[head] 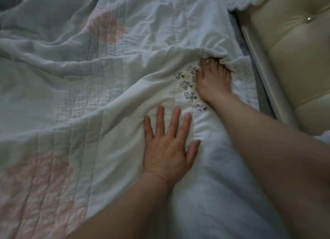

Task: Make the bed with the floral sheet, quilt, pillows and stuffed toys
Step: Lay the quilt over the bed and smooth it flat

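Observation:
A pale white quilt with faint pink patches and stitched lines lies rumpled across the bed and fills most of the view. A strip with small dark flowers, perhaps the floral sheet, shows beside my right hand. My left hand lies flat on the quilt, fingers spread and straight. Farther up, my right hand reaches forward and its fingers dig into a raised fold of the quilt, gripping the fabric. No pillows or stuffed toys are in view.
A cream padded headboard or bed frame with a button tuft runs along the right side. A white scalloped fabric edge lies at the top right. A grey strip of mattress edge separates quilt and frame.

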`<state>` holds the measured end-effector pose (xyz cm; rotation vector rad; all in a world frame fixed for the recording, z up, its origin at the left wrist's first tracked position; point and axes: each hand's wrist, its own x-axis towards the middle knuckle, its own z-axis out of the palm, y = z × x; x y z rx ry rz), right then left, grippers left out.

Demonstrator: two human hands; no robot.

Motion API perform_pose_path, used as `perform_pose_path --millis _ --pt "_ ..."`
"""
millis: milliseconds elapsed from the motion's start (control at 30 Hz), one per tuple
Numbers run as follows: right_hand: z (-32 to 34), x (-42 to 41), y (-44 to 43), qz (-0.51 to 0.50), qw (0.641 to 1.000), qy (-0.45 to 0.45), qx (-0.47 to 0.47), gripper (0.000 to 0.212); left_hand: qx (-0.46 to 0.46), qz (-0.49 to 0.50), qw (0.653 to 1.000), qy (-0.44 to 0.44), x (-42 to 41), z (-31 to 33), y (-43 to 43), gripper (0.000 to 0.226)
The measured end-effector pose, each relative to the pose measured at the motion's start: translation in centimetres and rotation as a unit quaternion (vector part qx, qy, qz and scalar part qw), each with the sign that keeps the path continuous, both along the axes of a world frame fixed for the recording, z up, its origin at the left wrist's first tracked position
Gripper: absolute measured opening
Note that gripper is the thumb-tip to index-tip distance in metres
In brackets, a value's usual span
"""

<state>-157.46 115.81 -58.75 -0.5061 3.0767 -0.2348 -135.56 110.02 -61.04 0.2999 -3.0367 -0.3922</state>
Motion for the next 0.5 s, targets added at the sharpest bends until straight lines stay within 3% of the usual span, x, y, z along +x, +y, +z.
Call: perform_pose_path --millis 100,233,367,500 --pt "2.4 5.8 0.4 -0.045 0.999 0.023 -0.014 0.054 -0.001 0.0 1.0 -0.009 0.3 0.0 0.3 0.067" --pt "-0.4 17.2 6.5 -0.103 0.994 0.019 0.026 0.056 -0.012 0.0 1.0 -0.003 0.2 0.1 0.5 0.066" --pt "-2.4 15.8 6.9 -0.134 0.991 0.002 0.002 0.061 0.003 -0.005 1.0 -0.03 0.7 0.3 0.5 0.067" --pt "-0.4 14.2 7.1 -0.11 0.993 -0.049 0.007 0.063 0.051 -0.132 0.98 -0.137 1.1 4.3 -1.2 0.055"
